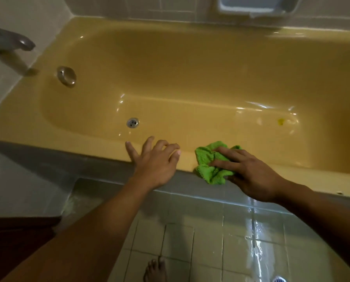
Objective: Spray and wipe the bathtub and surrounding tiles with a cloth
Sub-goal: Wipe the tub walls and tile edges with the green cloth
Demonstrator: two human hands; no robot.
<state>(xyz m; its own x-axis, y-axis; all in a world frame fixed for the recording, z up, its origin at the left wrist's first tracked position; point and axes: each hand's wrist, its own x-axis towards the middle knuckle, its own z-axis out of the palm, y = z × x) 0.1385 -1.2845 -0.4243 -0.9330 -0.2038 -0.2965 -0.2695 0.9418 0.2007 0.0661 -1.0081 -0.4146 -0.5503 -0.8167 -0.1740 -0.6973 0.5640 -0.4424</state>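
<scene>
Pressing the green cloth (pixel 208 159) flat under spread fingers, the right grip (pixel 249 176) should sweep the bathtub rim (pixel 312 178) in overlapping strokes, left grip (pixel 155 165) wide and empty.

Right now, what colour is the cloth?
The cloth is bright green, seen best in the head view.
</scene>
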